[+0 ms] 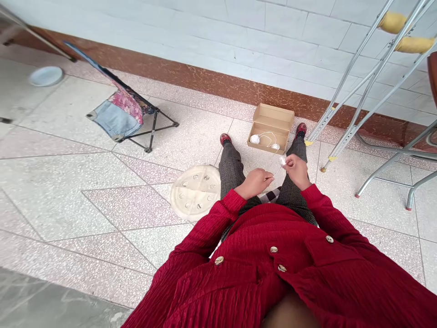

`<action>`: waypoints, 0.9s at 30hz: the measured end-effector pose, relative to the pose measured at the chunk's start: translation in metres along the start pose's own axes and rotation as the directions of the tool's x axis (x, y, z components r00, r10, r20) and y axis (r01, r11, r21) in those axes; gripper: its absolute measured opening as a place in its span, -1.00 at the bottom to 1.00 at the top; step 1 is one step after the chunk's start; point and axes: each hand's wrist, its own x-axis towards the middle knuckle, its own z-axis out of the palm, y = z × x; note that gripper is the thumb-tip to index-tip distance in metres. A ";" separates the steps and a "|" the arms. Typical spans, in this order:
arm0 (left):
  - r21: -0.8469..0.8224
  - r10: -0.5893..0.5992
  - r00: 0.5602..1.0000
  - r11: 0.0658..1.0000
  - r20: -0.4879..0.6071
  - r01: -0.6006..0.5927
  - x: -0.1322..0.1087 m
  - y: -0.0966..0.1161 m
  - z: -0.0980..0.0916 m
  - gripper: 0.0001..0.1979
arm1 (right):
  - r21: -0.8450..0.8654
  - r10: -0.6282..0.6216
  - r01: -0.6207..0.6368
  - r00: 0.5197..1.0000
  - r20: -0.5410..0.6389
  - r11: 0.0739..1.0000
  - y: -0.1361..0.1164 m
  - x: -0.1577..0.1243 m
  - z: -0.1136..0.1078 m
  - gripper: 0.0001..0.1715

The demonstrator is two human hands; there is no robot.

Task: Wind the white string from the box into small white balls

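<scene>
My left hand (256, 183) is closed in a pinch above my lap; what lies between its fingertips is too small to make out. Beside it, my right hand (296, 170) pinches a small white yarn bundle (282, 161), which sticks out past the fingertips. Just beyond my hands, an open cardboard box (286, 136) sits on the floor between my feet. Inside it are a white yarn ball (255, 139) at the left and a smaller white ball (275, 146) at the right, with loose white strands looping between them.
A round cream mat (177, 193) with cut-out holes lies on the floor by my left leg. Farther left stands a folding chair (114, 119), with a pale round lid or basin (46, 76) behind it. Crutches (358, 109) lean at the right near a metal-legged seat (385, 171).
</scene>
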 end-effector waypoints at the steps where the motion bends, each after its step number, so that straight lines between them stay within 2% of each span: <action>1: 0.052 0.029 0.999 0.998 -0.025 -0.028 0.001 -0.002 -0.006 -0.66 | -0.074 -0.049 0.055 0.996 0.079 0.996 0.001 -0.005 0.002 -0.80; 4: 0.143 0.146 0.988 0.980 -0.055 -0.136 0.008 -0.008 -0.020 -0.71 | -0.091 -0.094 0.132 0.936 0.340 0.987 -0.003 -0.027 0.009 -0.89; 7: 0.126 0.185 0.980 0.976 -0.068 -0.175 0.015 -0.013 -0.025 -0.73 | 0.078 -0.031 -0.002 0.904 0.427 0.997 -0.016 -0.041 0.012 -0.83; 10: -0.037 0.053 0.994 0.998 -0.094 -0.057 0.020 -0.015 -0.018 -0.68 | 0.294 0.039 -0.164 0.922 0.386 0.942 -0.029 -0.040 0.007 -0.69; 12: -0.155 -0.044 0.997 0.987 -0.067 0.033 0.021 -0.014 -0.011 -0.66 | 0.401 0.080 -0.220 0.938 0.338 0.889 -0.036 -0.035 0.004 -0.63; 16: -0.216 -0.089 0.995 0.973 -0.037 0.079 0.017 -0.011 0.001 -0.64 | 0.507 0.206 -0.332 0.935 0.288 0.795 -0.041 -0.026 0.002 -0.58; 21: -0.076 -0.072 0.997 0.995 -0.039 0.069 0.004 -0.011 0.001 -0.61 | 0.522 0.347 -0.463 0.885 0.310 0.716 -0.031 -0.018 0.004 -0.54; 27: 0.228 0.010 0.994 0.974 -0.109 0.015 -0.007 -0.009 -0.011 -0.63 | 0.557 0.399 -0.449 0.891 0.218 0.698 -0.015 -0.012 0.007 -0.43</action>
